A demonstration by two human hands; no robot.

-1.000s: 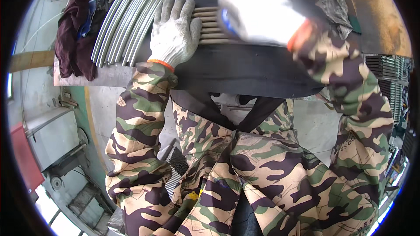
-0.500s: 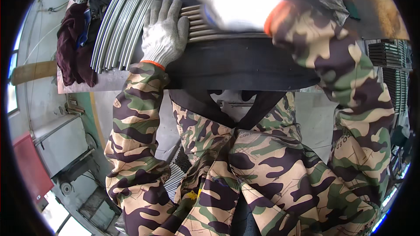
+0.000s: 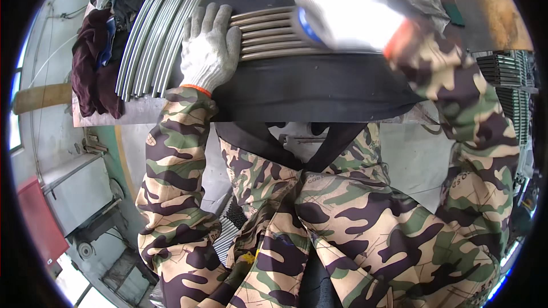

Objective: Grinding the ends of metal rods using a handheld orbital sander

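Right grip (image 3: 351, 14) holds blue object (image 3: 309, 25); left grip (image 3: 209, 48) touches rods (image 3: 268, 40).

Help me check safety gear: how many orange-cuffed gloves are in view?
2: the left glove, at the visible left ends of the brown rods, and the right glove, blurred, over those rods farther right. Others may be hidden.

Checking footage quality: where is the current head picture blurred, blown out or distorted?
In the head view, the right hand is motion-blurred and its white glove blown out; the left hand, same view, is clearly sharper; also in the head view, the silvery rods glint and look bowed, likely from the fisheye.
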